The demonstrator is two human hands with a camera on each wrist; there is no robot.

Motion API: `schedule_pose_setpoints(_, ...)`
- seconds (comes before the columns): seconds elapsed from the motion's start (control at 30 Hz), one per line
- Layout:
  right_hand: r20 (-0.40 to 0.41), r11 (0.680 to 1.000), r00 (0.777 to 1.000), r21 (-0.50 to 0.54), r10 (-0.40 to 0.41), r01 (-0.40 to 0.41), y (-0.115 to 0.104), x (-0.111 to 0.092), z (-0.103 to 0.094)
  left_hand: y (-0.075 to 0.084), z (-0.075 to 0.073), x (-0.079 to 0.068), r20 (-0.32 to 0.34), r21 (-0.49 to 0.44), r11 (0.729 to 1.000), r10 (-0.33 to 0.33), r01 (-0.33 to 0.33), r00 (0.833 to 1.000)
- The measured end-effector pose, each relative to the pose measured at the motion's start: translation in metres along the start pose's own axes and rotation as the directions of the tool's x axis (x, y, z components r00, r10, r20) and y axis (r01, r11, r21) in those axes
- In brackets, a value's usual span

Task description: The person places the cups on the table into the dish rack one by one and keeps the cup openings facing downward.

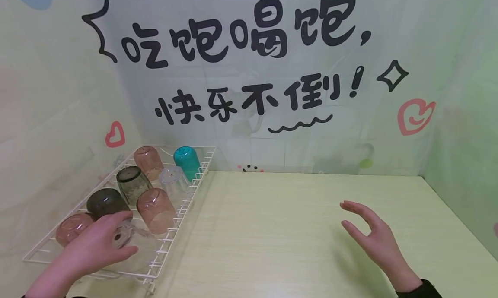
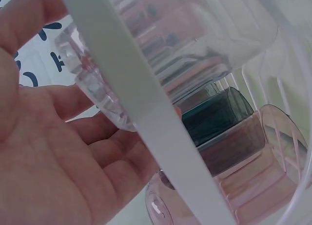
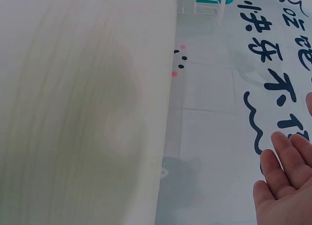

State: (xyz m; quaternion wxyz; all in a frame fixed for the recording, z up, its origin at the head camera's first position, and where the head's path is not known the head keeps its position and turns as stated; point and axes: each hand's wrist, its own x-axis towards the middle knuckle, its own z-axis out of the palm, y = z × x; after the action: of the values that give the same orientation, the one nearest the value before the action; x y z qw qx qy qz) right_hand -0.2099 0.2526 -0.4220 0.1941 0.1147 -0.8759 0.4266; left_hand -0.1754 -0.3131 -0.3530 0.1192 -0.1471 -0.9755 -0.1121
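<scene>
In the head view my left hand (image 1: 99,242) reaches over the near end of a white wire rack (image 1: 171,237). Its thumb and fingers curve round the base of a clear cup (image 1: 142,248), which is upside down on the rack. The left wrist view shows the faceted base of that clear cup (image 2: 97,84) between thumb and fingers, partly hidden by a pale band. Close by stand a pink cup (image 1: 74,229), a dark grey cup (image 1: 106,203) and another pink cup (image 1: 157,211). My right hand (image 1: 375,242) hovers above the table, fingers loosely bent, holding nothing.
Farther back on the rack are a grey-green cup (image 1: 133,185), a pink cup (image 1: 148,162), a second clear cup (image 1: 173,181) and a teal cup (image 1: 188,162), all upside down. The pale wood table (image 1: 272,233) meets a printed curtain (image 1: 249,138) behind.
</scene>
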Motion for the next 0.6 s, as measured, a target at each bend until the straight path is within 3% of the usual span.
schedule_pose_setpoints(0.6, 0.003, 1.000, 1.000, -0.002, 0.005, -0.005, 0.0012, -0.0001, 0.0020, -0.0006, -0.0011, -0.0053, 0.030, 0.026, 0.999, -0.043, 0.042, 0.999)
